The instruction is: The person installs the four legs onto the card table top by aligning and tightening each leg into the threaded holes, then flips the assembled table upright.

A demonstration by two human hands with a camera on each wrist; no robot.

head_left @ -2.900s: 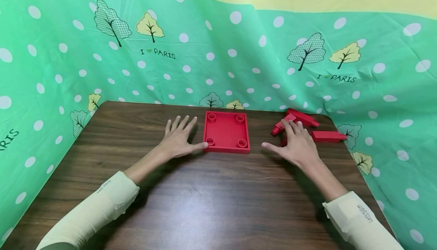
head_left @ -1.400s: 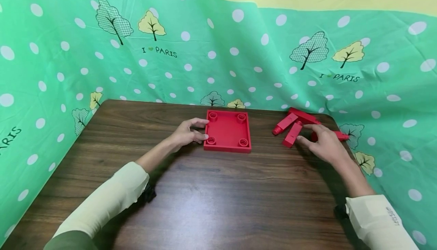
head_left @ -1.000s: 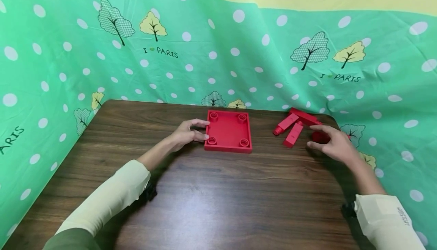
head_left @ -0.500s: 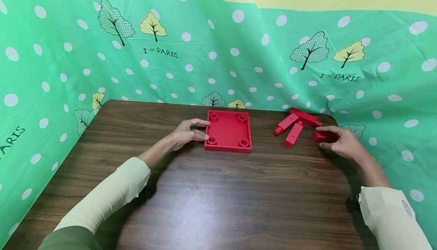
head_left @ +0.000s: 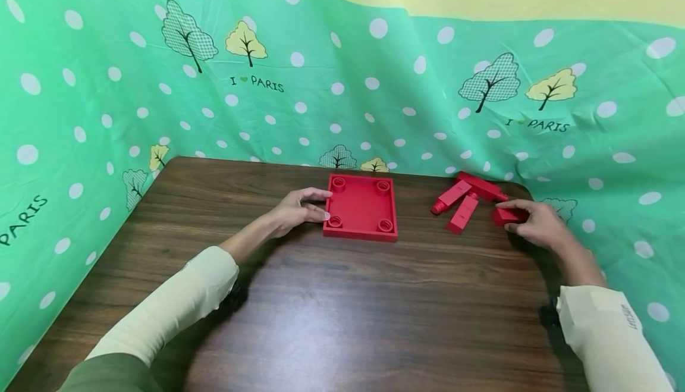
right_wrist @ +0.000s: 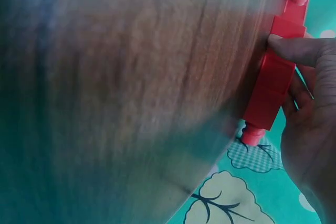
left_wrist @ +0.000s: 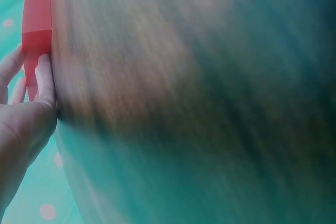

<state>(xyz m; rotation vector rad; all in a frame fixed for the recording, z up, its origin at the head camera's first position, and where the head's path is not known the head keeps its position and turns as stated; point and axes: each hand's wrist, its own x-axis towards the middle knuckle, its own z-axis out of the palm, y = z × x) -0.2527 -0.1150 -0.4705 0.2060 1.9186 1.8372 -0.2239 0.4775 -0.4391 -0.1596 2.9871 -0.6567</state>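
A red square panel (head_left: 361,204) with a raised rim and round threaded corner sockets lies flat at the far middle of the table. My left hand (head_left: 289,212) holds its left edge, thumb and fingers bent against the rim. In the left wrist view the thumb rests on the panel's side (left_wrist: 38,19). At the far right, my right hand (head_left: 541,225) pinches a red square leg (head_left: 502,216) between thumb and fingers. The right wrist view shows this leg (right_wrist: 269,85) lying near the table edge, its round threaded end pointing outward. In the head view the hand hides that end.
Three more red legs lie left of the right hand: one angled (head_left: 452,196), one nearer (head_left: 463,213), one behind them (head_left: 478,187). The dark wooden table (head_left: 342,309) ends at a green dotted cloth (head_left: 299,106) behind and at both sides.
Both hands were spread; the left has since bent its fingers onto the panel's edge. My right hand moved right, past the other legs, and took hold of the rightmost leg.
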